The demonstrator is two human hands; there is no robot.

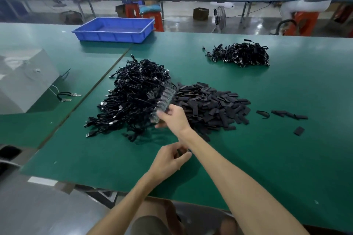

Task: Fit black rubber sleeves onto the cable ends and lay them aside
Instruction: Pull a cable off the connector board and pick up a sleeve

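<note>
Bare forearms reach out over the near edge of the green tabletop [267,149]. Closest in, the left hand [168,159] has its fingers curled and pinches a small black rubber sleeve [181,152] just above the mat. Beyond it, the right hand [172,118] grips a cable bunch [165,97] whose silver plugs fan upward in a motion-blurred row; any print on them is too smeared to read. That bunch rises from the right flank of a large cable pile [133,97] lying left of the tabletop's middle, and touching this pile on its right is a sleeve heap [210,105] of flat black pieces. Some loose sleeves [289,114] lie apart from the heap, toward the right edge. A smaller cable pile [242,54] sits well apart, toward the far edge. A blue tray [112,35] stands at the far edge on the left. Keys [70,94] lie beside a white box [24,80] at the left edge.
</note>
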